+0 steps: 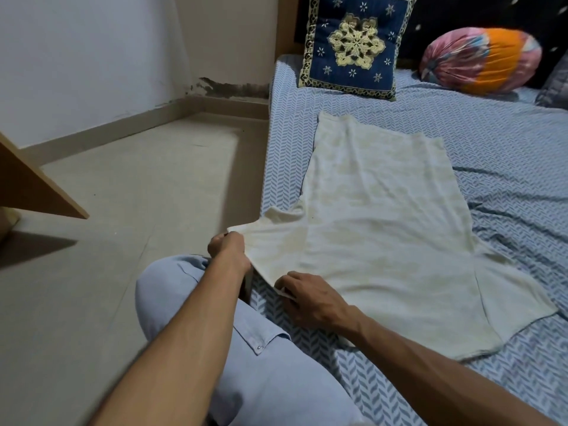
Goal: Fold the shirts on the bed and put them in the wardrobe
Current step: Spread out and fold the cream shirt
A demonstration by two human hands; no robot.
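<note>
A cream-white shirt [378, 216] lies spread flat on the bed [507, 142], its hem toward the pillows and its shoulders near me. My left hand [229, 249] grips the near-left sleeve at the bed's edge, pulling it out over the side. My right hand [307, 298] pinches the shirt's near edge close to the collar. The other sleeve lies flat at the right. No wardrobe is in view.
A blue embroidered cushion [353, 44] and a pink-orange bolster [479, 59] sit at the head of the bed. My knee in light blue trousers [246, 348] is by the bed's edge. A wooden furniture panel [30, 186] stands at the left over the tiled floor [138, 195].
</note>
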